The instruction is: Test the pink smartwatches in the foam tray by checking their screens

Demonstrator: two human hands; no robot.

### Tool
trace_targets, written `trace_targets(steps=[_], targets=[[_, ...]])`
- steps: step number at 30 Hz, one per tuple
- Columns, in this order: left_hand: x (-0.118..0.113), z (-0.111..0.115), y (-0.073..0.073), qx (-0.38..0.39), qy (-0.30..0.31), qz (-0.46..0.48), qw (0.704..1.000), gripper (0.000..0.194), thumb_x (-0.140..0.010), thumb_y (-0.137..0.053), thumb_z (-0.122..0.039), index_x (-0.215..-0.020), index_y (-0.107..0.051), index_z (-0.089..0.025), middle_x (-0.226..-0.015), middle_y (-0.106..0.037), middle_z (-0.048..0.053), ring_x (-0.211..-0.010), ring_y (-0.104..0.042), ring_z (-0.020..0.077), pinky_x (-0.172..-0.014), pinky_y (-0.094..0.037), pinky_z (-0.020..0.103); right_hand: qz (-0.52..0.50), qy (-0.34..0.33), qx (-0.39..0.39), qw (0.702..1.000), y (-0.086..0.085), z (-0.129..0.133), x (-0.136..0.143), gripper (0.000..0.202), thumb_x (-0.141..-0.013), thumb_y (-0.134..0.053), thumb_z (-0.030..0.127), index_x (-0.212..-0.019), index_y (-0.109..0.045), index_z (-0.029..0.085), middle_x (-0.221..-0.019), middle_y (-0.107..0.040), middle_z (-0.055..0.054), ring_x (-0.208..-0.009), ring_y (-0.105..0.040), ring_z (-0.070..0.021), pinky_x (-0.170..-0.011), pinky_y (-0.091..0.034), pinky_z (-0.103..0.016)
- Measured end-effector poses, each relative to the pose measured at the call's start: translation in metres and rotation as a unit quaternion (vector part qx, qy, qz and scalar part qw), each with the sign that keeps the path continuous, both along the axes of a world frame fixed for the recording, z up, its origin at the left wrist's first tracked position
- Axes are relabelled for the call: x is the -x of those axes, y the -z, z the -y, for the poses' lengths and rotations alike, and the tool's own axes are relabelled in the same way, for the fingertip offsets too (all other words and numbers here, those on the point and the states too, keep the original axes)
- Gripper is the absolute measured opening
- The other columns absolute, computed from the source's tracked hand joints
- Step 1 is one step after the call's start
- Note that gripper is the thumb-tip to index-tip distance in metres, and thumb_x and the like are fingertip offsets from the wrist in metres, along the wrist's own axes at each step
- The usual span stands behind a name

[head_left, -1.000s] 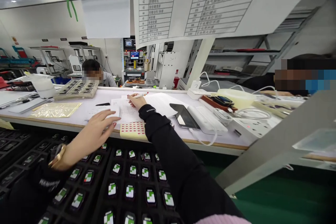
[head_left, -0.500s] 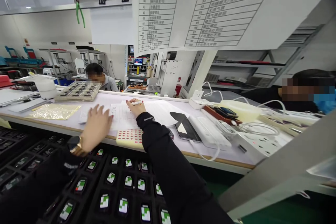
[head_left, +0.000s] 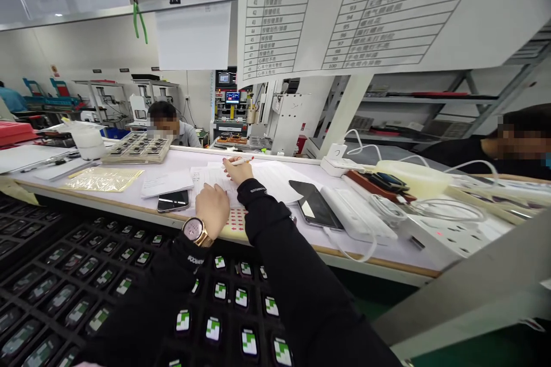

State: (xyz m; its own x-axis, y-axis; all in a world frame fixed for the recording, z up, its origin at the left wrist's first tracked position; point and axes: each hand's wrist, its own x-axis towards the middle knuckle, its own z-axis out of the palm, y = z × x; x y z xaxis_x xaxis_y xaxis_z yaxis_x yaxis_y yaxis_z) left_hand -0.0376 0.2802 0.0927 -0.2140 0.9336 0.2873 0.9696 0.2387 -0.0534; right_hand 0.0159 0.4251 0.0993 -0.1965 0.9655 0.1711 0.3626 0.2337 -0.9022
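Observation:
My right hand (head_left: pixel 239 170) is closed around a white pen (head_left: pixel 244 161), held above printed paper sheets (head_left: pixel 275 179) on the white bench. Close by on its left, my left hand (head_left: pixel 213 205) rests on the near part of the sheets, fingers slightly bent and seen from the back, with no object visible in it. A gold wristwatch (head_left: pixel 194 230) is on the left wrist. Partly under my hands lies a pale card with red arrows (head_left: pixel 236 219). A small stack of white paper (head_left: pixel 166 182) and a dark phone (head_left: pixel 173 200) lie to the left.
Black trays of smartwatches (head_left: pixel 213 328) sit below the bench edge. Right of the sheets are a tablet-like device (head_left: pixel 316 206), a white power strip (head_left: pixel 443 235) and cables. A clear parts tray (head_left: pixel 138 148) stands back left. Printed lists (head_left: pixel 344 17) hang overhead. Two people sit beyond.
My left hand has moved right and down onto the sheets, uncovering the phone and paper stack. The right hand keeps the pen over the sheets. The view has shifted slightly left.

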Motion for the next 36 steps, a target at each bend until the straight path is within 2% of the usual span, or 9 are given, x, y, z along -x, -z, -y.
trace_targets(steps=[5, 8, 10, 14, 18, 24, 36], targets=[[0.003, 0.000, 0.006, -0.004, 0.017, 0.007, 1.000, 0.035, -0.110, -0.040, -0.028, -0.135, -0.056, -0.010, -0.134, -0.058, 0.017, -0.107, -0.066, 0.0281, -0.090, -0.056, 0.044, -0.010, -0.068, 0.033, 0.997, 0.000, 0.008, 0.008, 0.019, -0.106, -0.067, 0.026, -0.100, -0.064, 0.009, -0.084, -0.062, -0.001, -0.067, -0.062, -0.0102, -0.063, -0.056, -0.019], [0.008, -0.001, 0.008, -0.020, 0.028, 0.018, 0.999, 0.037, -0.108, -0.039, -0.027, -0.134, -0.058, -0.009, -0.133, -0.060, 0.018, -0.103, -0.068, 0.0310, -0.085, -0.056, 0.044, -0.016, -0.108, 0.029, 0.994, 0.002, 0.011, 0.014, 0.017, -0.105, -0.066, 0.020, -0.093, -0.063, 0.008, -0.082, -0.063, -0.001, -0.069, -0.063, -0.0102, -0.065, -0.057, -0.019], [0.011, -0.001, 0.010, -0.031, 0.036, 0.025, 0.999, 0.036, -0.107, -0.039, -0.027, -0.129, -0.061, -0.010, -0.127, -0.063, 0.016, -0.099, -0.069, 0.0316, -0.081, -0.056, 0.043, -0.017, -0.112, 0.018, 0.993, 0.003, 0.011, 0.016, 0.018, -0.105, -0.066, 0.018, -0.090, -0.062, 0.008, -0.079, -0.062, 0.000, -0.068, -0.063, -0.0101, -0.066, -0.057, -0.020], [0.014, 0.000, 0.012, -0.049, 0.064, 0.033, 0.996, 0.031, -0.105, -0.040, -0.026, -0.119, -0.066, -0.015, -0.123, -0.067, 0.009, -0.096, -0.069, 0.0294, -0.077, -0.055, 0.040, -0.007, -0.096, -0.005, 0.995, 0.006, 0.007, 0.015, 0.024, -0.104, -0.067, 0.017, -0.083, -0.059, 0.009, -0.072, -0.058, 0.003, -0.063, -0.060, -0.0098, -0.066, -0.055, -0.021], [0.016, 0.003, 0.011, -0.058, 0.083, 0.037, 0.994, 0.030, -0.105, -0.042, -0.026, -0.120, -0.066, -0.018, -0.125, -0.067, 0.005, -0.097, -0.069, 0.0286, -0.077, -0.055, 0.039, 0.003, -0.086, -0.016, 0.996, 0.008, 0.005, 0.015, 0.026, -0.104, -0.068, 0.018, -0.081, -0.058, 0.010, -0.070, -0.058, 0.003, -0.062, -0.060, -0.0100, -0.068, -0.055, -0.021], [0.015, 0.003, 0.011, -0.055, 0.081, 0.046, 0.994, 0.031, -0.105, -0.042, -0.026, -0.122, -0.067, -0.017, -0.125, -0.068, 0.005, -0.099, -0.069, 0.0295, -0.080, -0.055, 0.040, 0.028, -0.061, -0.022, 0.997, 0.006, 0.007, 0.013, 0.025, -0.103, -0.068, 0.020, -0.082, -0.059, 0.010, -0.073, -0.059, 0.002, -0.068, -0.062, -0.0116, -0.073, -0.056, -0.024], [0.016, 0.001, 0.012, -0.046, 0.079, 0.046, 0.995, 0.037, -0.107, -0.041, -0.028, -0.135, -0.063, -0.017, -0.143, -0.059, 0.007, -0.112, -0.066, 0.0307, -0.090, -0.056, 0.042, 0.082, 0.036, -0.032, 0.995, -0.001, 0.003, -0.004, 0.037, -0.106, -0.066, 0.035, -0.078, -0.060, 0.011, -0.074, -0.060, 0.000, -0.075, -0.063, -0.0143, -0.083, -0.056, -0.030]])
